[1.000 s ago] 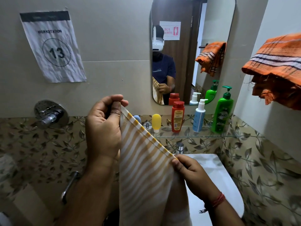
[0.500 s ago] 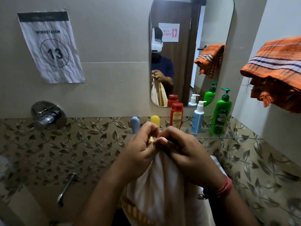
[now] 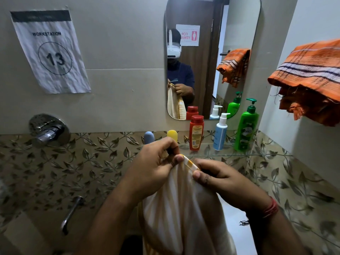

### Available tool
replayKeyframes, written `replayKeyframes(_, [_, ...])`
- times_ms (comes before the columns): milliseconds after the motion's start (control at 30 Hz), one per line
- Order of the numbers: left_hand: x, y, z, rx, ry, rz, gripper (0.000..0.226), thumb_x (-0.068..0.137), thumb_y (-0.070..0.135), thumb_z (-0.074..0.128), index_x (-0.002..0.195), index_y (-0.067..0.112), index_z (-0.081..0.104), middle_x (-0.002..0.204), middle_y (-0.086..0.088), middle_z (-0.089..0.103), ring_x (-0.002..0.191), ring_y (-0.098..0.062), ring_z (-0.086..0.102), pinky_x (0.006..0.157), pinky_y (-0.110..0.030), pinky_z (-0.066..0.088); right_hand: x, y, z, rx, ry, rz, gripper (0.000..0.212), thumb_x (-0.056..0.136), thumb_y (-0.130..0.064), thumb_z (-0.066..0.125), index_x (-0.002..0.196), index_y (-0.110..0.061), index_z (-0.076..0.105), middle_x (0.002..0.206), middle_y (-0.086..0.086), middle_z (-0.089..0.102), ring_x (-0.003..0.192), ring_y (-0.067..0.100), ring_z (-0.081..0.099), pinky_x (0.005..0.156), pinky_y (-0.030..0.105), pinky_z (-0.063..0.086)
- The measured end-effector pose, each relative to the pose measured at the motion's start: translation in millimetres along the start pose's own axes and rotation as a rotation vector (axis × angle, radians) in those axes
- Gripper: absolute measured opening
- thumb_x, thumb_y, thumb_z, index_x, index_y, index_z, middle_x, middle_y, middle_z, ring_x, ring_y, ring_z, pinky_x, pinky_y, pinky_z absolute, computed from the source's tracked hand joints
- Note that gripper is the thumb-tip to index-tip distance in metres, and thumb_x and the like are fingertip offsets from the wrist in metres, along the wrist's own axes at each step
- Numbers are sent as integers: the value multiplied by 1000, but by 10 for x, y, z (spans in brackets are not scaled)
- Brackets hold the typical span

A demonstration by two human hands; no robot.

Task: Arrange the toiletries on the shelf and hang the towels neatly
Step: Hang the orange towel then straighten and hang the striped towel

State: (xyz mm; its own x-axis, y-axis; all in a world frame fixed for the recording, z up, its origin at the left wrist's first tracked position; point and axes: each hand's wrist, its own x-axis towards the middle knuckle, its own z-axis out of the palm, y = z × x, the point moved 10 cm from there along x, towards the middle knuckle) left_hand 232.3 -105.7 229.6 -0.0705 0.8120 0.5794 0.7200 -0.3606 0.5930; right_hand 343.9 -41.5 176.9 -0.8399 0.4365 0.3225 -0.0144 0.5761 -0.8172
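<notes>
A cream towel with yellow stripes (image 3: 176, 205) hangs folded in front of me. My left hand (image 3: 156, 166) and my right hand (image 3: 220, 179) each pinch its top edge, close together. Behind them a glass shelf (image 3: 228, 153) carries a red bottle (image 3: 196, 133), a light-blue pump bottle (image 3: 220, 132), a green pump bottle (image 3: 246, 126), a yellow tube (image 3: 172, 134) and a blue tube (image 3: 148, 137). An orange striped towel (image 3: 311, 78) hangs bunched on the right wall.
A mirror (image 3: 211, 57) is fixed above the shelf. A chrome tap valve (image 3: 48, 130) and a lever (image 3: 70, 214) stick out of the left wall. A white basin (image 3: 237, 227) lies below my hands. A paper sign (image 3: 49, 52) hangs at upper left.
My hands came together from a wide diagonal spread, folding the striped towel in half. Since half a second ago they have drawn slightly apart along its top edge.
</notes>
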Motion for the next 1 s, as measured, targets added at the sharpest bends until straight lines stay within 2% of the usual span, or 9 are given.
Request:
replayKeyframes(167, [44,-93,-377,69,304,-51,22,91,13,70,82,29,58,79,9,65,76,-6,62,62,-17,45,-40,153,-33,-92,32,29,76,91,-67,44,96,7,60,94,24,53,92,38,54,79,55,45])
replayKeyframes(333, [-28,-108,-731,163,548,-97,15,91,20,69,83,25,58,73,11,59,65,4,54,58,-4,38,-86,221,-11,-132,11,25,70,93,-67,42,102,-1,65,99,17,59,96,31,59,85,55,46])
replayKeyframes(500, [-68,-199,-1049,150,721,-104,13,91,19,69,86,22,57,75,11,59,68,0,55,65,-17,45,-102,329,34,-97,34,24,80,91,-69,44,104,8,61,103,27,59,99,39,57,86,57,45])
replayKeyframes(567, [-78,-244,-1131,168,744,-101,12,92,19,68,87,21,57,76,11,60,70,-10,57,67,-27,47,-103,397,4,-42,62,38,70,92,-66,47,101,1,63,98,20,61,94,34,59,81,51,47])
replayKeyframes(700, [-102,-342,-1242,198,775,-119,10,91,19,68,91,21,58,77,15,59,73,-9,55,69,-27,46,-78,484,-41,-5,139,60,25,96,-44,51,82,-25,60,78,-9,54,77,3,52,68,22,41])
replayKeyframes(800, [-81,-484,-1199,198,714,-156,15,90,19,70,99,24,59,86,16,64,68,-7,54,69,-28,45,-38,440,-135,-75,244,43,31,91,-54,50,82,-27,59,78,-6,57,74,5,53,67,27,43])
replayKeyframes(867, [-7,-524,-1003,116,542,-145,22,89,21,72,106,29,59,103,13,69,65,-1,55,71,-30,50,26,247,-159,-188,252,-9,32,92,-50,47,85,-22,60,80,-5,59,75,7,54,68,31,45])
replayKeyframes(933, [69,-446,-593,-51,249,-107,28,91,21,70,114,32,58,119,13,68,94,0,66,87,-29,53,125,-42,-110,-355,208,-106,25,95,-39,49,90,-18,62,82,-8,60,79,6,56,69,26,45])
replayKeyframes(1000, [58,-309,-96,-210,-49,-86,33,94,16,65,121,32,54,127,12,65,120,-3,60,98,-23,49,228,-315,-25,-507,151,-209,19,97,-30,52,97,-15,64,89,-8,62,82,4,56,70,20,45])
